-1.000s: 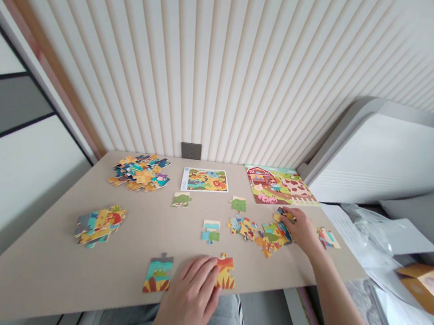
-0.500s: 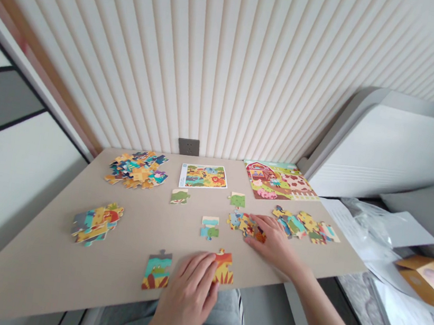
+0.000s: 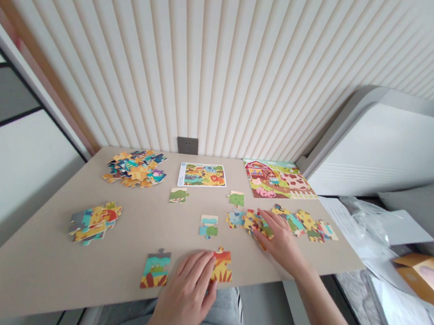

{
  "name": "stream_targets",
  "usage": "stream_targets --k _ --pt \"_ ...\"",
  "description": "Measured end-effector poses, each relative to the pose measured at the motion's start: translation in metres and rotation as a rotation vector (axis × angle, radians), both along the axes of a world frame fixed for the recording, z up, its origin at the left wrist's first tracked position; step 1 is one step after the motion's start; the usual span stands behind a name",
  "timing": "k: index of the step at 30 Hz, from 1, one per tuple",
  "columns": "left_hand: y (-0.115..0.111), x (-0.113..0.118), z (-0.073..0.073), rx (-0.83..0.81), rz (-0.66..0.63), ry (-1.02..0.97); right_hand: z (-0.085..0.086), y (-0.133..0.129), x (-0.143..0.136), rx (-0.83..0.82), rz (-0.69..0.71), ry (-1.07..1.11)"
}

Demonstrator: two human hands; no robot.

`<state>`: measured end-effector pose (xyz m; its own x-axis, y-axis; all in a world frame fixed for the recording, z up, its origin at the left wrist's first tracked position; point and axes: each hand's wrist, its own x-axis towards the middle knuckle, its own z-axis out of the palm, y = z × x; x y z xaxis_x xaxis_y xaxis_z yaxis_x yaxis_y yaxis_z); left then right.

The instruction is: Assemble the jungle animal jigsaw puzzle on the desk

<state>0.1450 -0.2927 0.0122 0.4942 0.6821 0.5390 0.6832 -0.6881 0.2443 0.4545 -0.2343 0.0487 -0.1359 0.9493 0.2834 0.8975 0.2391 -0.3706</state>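
Observation:
My left hand (image 3: 188,292) lies at the table's front edge, fingers close together, touching the left side of an orange and yellow puzzle piece (image 3: 223,267). A crocodile piece (image 3: 155,270) lies to its left. Over the row of pieces on the right is my right hand (image 3: 279,240), fingers apart, its fingertips on colourful pieces (image 3: 267,229). Left of those sits a blue elephant piece (image 3: 236,218). Two joined pieces (image 3: 209,227) lie mid-table, with green pieces (image 3: 178,195) (image 3: 236,198) farther back.
A reference card (image 3: 203,175) and a farm picture (image 3: 276,181) lie at the back of the table (image 3: 42,246). Puzzle piles (image 3: 136,169) (image 3: 95,222) are on the left. Beyond the right edge are papers and an orange box (image 3: 428,278).
My right hand has shifted slightly right along the row, uncovering more of the red and yellow piece. My left hand stays by the orange piece. The view has shifted slightly.

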Motion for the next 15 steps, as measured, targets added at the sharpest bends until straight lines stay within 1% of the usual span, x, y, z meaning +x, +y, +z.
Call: stream_targets --k 2,4,6,8,12,15 --pt "0.000 0.000 -0.001 0.003 -0.001 0.009 0.000 0.000 0.013 0.010 -0.039 0.008" --pt "0.000 -0.001 -0.002 0.010 0.000 0.010 0.001 -0.001 0.024 0.042 -0.110 0.029" --pt "0.000 -0.001 -0.003 0.015 0.004 0.007 0.001 -0.002 0.028 0.078 -0.171 0.057" --pt "0.000 0.000 -0.002 0.016 0.006 0.006 0.000 -0.005 0.022 0.090 -0.175 0.073" --pt "0.000 0.000 0.000 0.026 0.011 0.009 -0.004 -0.004 0.002 0.085 -0.112 0.041" --pt "0.000 -0.001 -0.001 0.036 0.015 0.004 -0.001 0.007 0.004 0.150 -0.182 0.064"
